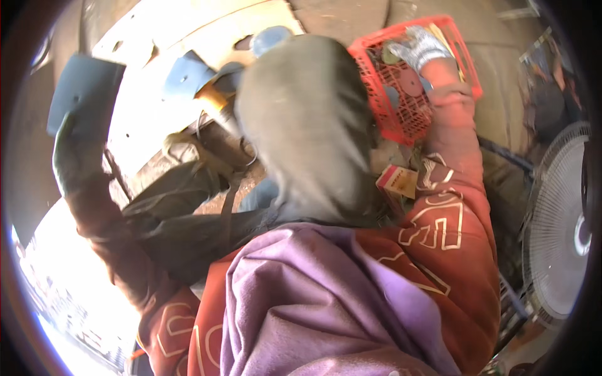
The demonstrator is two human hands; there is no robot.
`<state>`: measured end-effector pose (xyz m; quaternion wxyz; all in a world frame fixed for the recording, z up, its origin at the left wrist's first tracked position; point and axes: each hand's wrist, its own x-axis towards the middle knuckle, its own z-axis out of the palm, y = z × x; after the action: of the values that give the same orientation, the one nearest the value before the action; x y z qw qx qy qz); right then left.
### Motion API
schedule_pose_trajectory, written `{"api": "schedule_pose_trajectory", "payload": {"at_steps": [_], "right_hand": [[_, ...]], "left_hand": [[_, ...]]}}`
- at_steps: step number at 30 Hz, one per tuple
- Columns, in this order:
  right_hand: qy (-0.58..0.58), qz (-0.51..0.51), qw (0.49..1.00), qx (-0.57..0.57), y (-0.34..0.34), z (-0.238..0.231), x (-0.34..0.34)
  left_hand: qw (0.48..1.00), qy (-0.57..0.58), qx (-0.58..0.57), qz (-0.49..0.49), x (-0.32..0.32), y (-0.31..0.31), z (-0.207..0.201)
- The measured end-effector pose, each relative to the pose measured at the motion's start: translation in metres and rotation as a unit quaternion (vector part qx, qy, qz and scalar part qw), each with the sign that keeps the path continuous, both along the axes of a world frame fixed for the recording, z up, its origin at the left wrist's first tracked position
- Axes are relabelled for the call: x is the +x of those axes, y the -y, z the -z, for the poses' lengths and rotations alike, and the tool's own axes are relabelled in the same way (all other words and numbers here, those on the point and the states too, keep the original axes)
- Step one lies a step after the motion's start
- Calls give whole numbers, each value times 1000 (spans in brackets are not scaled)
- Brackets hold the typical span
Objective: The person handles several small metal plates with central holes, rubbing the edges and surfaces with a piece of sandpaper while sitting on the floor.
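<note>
My left hand (pixel 68 153), in a greenish glove, is closed on the edge of a blue-grey metal plate (pixel 84 94) with a small hole. It holds the plate up at the far left. At the upper right, my right hand (pixel 421 49), in a pale knitted glove, reaches into a red plastic basket (pixel 401 133). Its fingers are bent at a small greenish round piece (pixel 390 56); blur hides whether they grip it. A reddish-brown disc (pixel 411 82) and a grey-blue disc (pixel 390 96) lie in the basket below that hand.
My raised knee (pixel 304 106) stands between both hands. Left of it lie a yellow-and-silver tool (pixel 216 103), another blue-grey plate (pixel 187 74) and a blue round piece (pixel 271 40) on a pale sheet (pixel 213 28). A small box (pixel 399 181) sits below the basket; a fan (pixel 561 225) stands at right.
</note>
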<state>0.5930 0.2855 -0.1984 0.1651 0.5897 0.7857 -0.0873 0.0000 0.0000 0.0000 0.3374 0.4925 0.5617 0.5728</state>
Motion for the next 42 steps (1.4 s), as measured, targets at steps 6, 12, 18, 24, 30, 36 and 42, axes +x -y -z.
{"api": "schedule_pose_trajectory", "payload": {"at_steps": [6, 12, 18, 24, 30, 36, 42], "right_hand": [[-382, 219, 895, 70, 18, -46, 94], [-267, 152, 942, 133, 59, -172, 9], [-540, 57, 835, 87, 77, -268, -92], [-631, -105, 762, -103, 96, -321, -221], [-642, 53, 731, -226, 112, -234, -309], [-613, -152, 772, -72, 94, -189, -330], [-672, -35, 721, -166, 85, -162, -417]], "left_hand": [[971, 171, -138, -93, -64, -36, 32], [996, 34, -83, 5, -3, -27, -20], [989, 141, -13, 39, 59, -44, -45], [912, 409, -35, -12, 78, -62, -41], [891, 433, -36, 131, 84, -62, 2], [974, 188, -107, 70, 63, -77, 11], [974, 79, -199, -67, 20, -75, 15]]}}
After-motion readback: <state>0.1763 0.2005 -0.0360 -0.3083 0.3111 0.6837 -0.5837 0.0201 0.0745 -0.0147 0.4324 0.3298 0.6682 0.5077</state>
